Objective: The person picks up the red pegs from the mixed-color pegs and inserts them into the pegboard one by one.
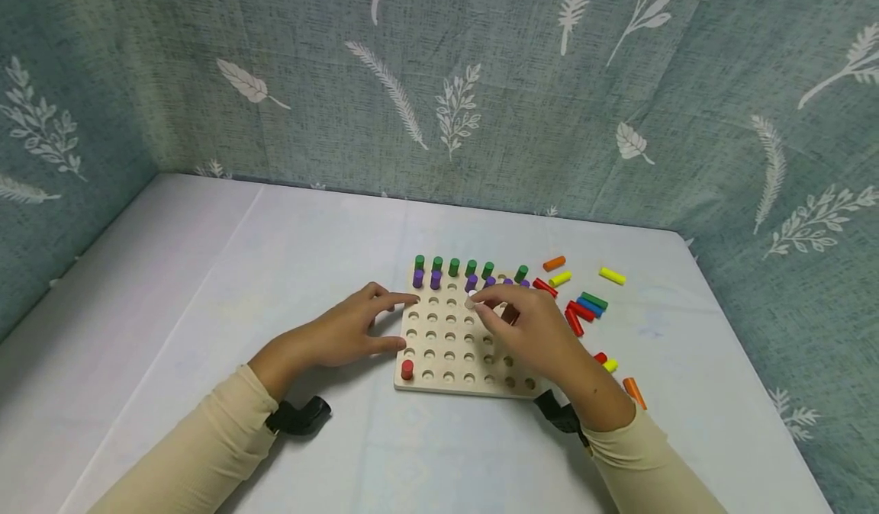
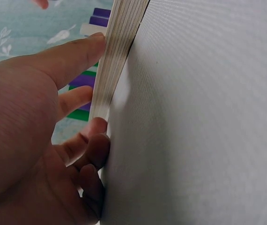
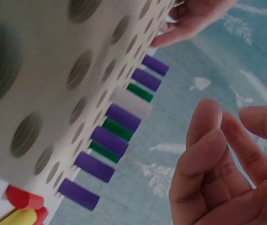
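Note:
A wooden peg board (image 1: 439, 345) with rows of round holes lies on the table. Green pegs (image 1: 455, 267) stand along its back row, purple pegs (image 1: 436, 280) in the row before them. One red peg (image 1: 407, 370) stands at the front left corner. A white peg (image 3: 132, 104) stands in the board just in front of the purple row. My right hand (image 1: 532, 327) hovers over the board, thumb and fingertips bent close together near the white peg; the right wrist view shows them apart from it. My left hand (image 1: 339, 329) touches the board's left edge with thumb and forefinger extended.
Loose pegs lie scattered right of the board: an orange peg (image 1: 554, 263), a yellow peg (image 1: 613, 276), a green peg (image 1: 594, 300), a red peg (image 1: 574, 322) and several others. A patterned green curtain (image 1: 309, 117) hangs behind the white table (image 1: 206, 270).

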Available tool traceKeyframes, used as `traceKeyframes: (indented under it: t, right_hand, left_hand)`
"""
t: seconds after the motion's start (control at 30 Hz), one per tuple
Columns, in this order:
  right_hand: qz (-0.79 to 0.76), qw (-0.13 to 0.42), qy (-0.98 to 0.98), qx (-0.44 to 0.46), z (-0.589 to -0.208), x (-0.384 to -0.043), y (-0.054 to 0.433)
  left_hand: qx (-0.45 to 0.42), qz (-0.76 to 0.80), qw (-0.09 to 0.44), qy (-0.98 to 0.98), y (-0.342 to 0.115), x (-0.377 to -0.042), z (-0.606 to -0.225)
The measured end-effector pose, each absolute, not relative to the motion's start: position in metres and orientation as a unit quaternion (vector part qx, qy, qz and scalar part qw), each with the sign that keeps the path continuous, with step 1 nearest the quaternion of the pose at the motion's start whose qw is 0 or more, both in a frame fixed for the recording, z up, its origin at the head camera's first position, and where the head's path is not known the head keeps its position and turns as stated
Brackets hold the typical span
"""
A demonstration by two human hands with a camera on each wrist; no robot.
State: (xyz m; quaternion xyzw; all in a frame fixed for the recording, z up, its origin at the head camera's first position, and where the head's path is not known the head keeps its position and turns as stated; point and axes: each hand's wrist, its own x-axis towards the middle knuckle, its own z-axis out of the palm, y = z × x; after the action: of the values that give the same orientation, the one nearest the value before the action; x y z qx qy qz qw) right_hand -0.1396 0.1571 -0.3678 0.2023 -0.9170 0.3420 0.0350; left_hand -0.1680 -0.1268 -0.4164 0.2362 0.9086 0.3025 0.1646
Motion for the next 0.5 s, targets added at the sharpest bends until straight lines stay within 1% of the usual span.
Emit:
traceKeyframes:
  t: [0.37,0.5]
  right_hand:
    - [0.348,0.037,-0.918,0.184,-0.365,-0.148,0.17]
    - [0.353,0.046,-0.917,0.177,-0.363,-0.15,0.176]
  left_hand:
    - [0.243,0.302,0.162,0.907,-0.128,-0.169,-0.417]
    - [0.241,0.3,0.165,0.908,-0.127,-0.169,-0.416]
